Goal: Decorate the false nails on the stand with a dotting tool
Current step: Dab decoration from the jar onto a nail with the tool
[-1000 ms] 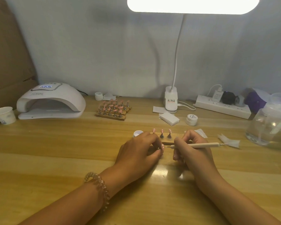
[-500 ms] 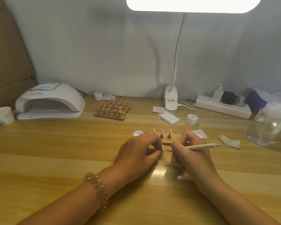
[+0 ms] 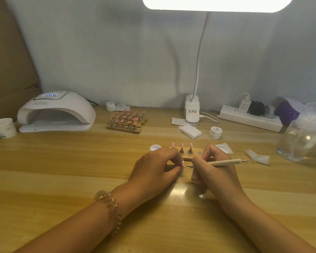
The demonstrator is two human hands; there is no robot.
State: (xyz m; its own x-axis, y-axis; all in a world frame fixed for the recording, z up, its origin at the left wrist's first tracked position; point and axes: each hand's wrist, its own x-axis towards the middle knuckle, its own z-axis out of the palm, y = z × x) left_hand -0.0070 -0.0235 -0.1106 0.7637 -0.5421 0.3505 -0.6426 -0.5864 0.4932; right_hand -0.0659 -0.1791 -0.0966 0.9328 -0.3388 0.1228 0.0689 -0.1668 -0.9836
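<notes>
Right hand (image 3: 213,172), gripping the dotting tool (image 3: 224,163), has eased its tip to the nail (image 3: 183,163) the left hand (image 3: 153,170) pinches (dotting likely underway).

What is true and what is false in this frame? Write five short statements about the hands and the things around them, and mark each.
1. The right hand holds the dotting tool. True.
2. The left hand lies flat and empty. False: its fingertips hold a pink false nail at the tool's tip.
3. Three pink nails stand on the stand. True.
4. The paper cup stands at the far right. False: it is at the far left, beside the nail lamp.
5. The desk lamp is lit. True.
</notes>
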